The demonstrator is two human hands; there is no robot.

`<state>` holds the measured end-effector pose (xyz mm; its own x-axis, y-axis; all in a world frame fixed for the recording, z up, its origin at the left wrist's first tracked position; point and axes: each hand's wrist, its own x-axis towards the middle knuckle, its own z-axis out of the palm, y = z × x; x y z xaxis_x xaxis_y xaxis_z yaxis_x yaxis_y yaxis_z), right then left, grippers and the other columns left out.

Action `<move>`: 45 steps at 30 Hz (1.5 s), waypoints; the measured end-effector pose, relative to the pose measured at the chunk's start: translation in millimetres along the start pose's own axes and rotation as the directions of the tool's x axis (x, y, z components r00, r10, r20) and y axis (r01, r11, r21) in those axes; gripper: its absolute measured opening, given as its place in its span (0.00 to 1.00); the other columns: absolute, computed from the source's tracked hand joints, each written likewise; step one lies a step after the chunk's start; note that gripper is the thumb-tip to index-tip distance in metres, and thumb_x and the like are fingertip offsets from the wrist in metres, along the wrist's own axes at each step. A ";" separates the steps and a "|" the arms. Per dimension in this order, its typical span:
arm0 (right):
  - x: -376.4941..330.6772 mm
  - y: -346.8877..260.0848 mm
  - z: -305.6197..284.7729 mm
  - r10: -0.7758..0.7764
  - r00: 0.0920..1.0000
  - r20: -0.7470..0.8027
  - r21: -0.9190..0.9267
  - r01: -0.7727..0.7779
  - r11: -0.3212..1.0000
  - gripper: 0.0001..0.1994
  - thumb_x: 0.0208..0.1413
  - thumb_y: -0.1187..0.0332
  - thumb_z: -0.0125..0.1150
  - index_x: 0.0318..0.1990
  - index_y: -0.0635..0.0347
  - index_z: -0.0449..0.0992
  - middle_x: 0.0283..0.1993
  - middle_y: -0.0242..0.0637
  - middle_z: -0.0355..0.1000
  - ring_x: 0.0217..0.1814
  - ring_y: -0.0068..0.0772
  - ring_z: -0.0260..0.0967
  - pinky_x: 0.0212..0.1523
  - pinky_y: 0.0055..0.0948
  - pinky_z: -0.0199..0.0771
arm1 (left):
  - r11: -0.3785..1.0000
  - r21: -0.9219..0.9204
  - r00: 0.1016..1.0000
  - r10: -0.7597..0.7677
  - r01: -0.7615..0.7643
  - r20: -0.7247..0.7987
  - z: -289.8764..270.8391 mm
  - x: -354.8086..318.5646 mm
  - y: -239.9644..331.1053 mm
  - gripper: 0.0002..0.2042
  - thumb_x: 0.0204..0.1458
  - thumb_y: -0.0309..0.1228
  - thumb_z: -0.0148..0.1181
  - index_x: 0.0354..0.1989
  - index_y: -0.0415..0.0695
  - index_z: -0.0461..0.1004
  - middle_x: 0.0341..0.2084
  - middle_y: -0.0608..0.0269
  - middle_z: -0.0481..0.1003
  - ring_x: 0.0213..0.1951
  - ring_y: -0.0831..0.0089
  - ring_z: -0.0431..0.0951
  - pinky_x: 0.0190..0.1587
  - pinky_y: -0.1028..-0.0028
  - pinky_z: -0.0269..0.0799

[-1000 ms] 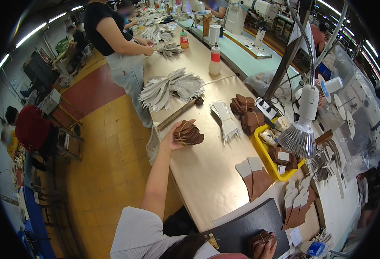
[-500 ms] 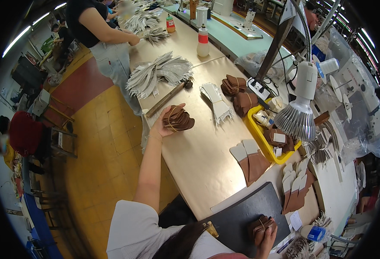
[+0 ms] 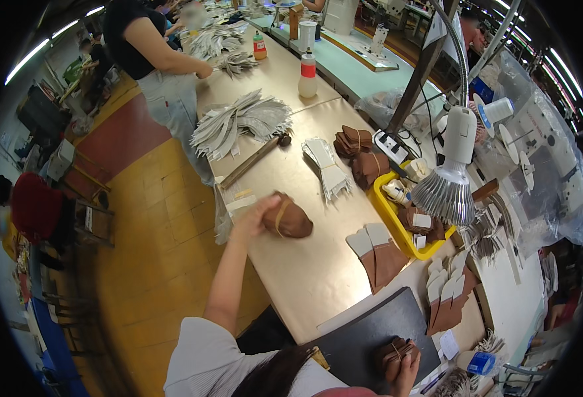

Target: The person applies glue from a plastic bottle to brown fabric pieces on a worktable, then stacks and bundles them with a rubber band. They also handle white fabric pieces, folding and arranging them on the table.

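A banded bundle of brown leather pieces [image 3: 287, 218] is shown lying on the tan surface [image 3: 305, 291], near its left edge, with the left hand [image 3: 255, 215] laid against its near side; the fingers are curled onto the bundle, though whether they fully clasp it cannot be told, the hand being blurred. A second brown bundle [image 3: 392, 356] is held on a dark mat [image 3: 364, 337] at the lower edge by the right hand [image 3: 407, 370], its fingers closed around it.

Just beyond the first bundle lie a fan of pale cut pieces [image 3: 328, 169], a wooden stick [image 3: 248, 162] and flat brown-and-grey uppers [image 3: 377, 255]; a yellow tray [image 3: 387, 212] stands under a lamp head [image 3: 445, 192].

Risks are judged as follows: the bundle, being close to the edge, could be pushed off to the floor; a loose band could let the pieces splay; a wide sweep of the arm could disturb the pale fan nearby.
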<state>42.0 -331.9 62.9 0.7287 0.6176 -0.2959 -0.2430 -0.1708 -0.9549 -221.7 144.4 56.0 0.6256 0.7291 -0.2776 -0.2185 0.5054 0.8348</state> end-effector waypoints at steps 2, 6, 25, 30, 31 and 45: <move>0.5 2.8 -1.6 0.021 1.000 -0.018 0.032 -0.021 0.999 0.12 0.64 0.61 0.50 0.45 0.59 0.66 0.30 0.38 0.72 0.21 0.23 0.62 0.19 0.19 0.59 | 0.981 0.192 0.995 -0.029 0.011 0.095 28.7 -17.9 -10.3 0.24 0.55 0.44 0.57 0.53 0.38 0.70 0.48 0.60 0.74 0.51 0.72 0.71 0.57 0.72 0.65; 0.2 -5.6 1.1 0.054 0.999 -0.006 0.002 -0.054 0.999 0.12 0.64 0.61 0.51 0.47 0.59 0.66 0.30 0.37 0.72 0.22 0.23 0.63 0.19 0.19 0.60 | 0.709 0.701 0.926 -0.211 -0.077 0.315 76.1 -36.9 -55.0 0.29 0.56 0.53 0.55 0.48 0.34 0.71 0.44 0.51 0.74 0.48 0.65 0.72 0.53 0.70 0.66; -5.3 -16.2 13.8 0.025 1.000 -0.020 0.039 -0.024 0.999 0.14 0.64 0.63 0.51 0.50 0.61 0.65 0.34 0.37 0.72 0.30 0.24 0.66 0.28 0.22 0.66 | -0.711 0.669 0.744 0.322 -0.218 0.585 67.2 111.3 22.3 0.34 0.46 0.27 0.61 0.65 0.46 0.58 0.61 0.53 0.62 0.57 0.53 0.66 0.58 0.59 0.62; -9.3 -26.4 25.4 -0.056 0.997 0.057 0.042 0.054 0.998 0.13 0.64 0.65 0.50 0.50 0.62 0.63 0.33 0.37 0.69 0.28 0.25 0.64 0.28 0.24 0.65 | -0.796 0.467 0.673 0.105 -0.384 0.732 50.3 164.9 12.6 0.24 0.52 0.28 0.52 0.60 0.47 0.61 0.54 0.57 0.68 0.58 0.60 0.66 0.56 0.60 0.62; -11.4 -23.4 26.0 -0.001 1.000 0.011 0.147 -0.001 0.989 0.12 0.64 0.67 0.50 0.50 0.63 0.62 0.33 0.38 0.68 0.27 0.26 0.63 0.28 0.24 0.65 | -0.788 0.465 0.694 0.068 -0.404 0.717 53.8 167.4 11.7 0.22 0.53 0.29 0.51 0.58 0.47 0.63 0.52 0.58 0.69 0.58 0.62 0.66 0.55 0.60 0.62; -7.3 0.8 9.1 0.013 1.000 -0.004 0.127 -0.012 0.992 0.12 0.64 0.68 0.51 0.49 0.65 0.64 0.37 0.40 0.69 0.34 0.29 0.65 0.33 0.30 0.69 | -0.631 0.616 0.772 0.042 -0.471 0.634 68.2 86.2 3.0 0.28 0.42 0.27 0.61 0.57 0.48 0.65 0.49 0.56 0.68 0.53 0.57 0.68 0.50 0.54 0.64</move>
<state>30.7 -329.6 64.6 0.7284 0.6120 -0.3081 -0.3309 -0.0796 -0.9403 -117.3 177.3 66.9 0.9486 0.2917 0.1225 0.3044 -0.9470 -0.1027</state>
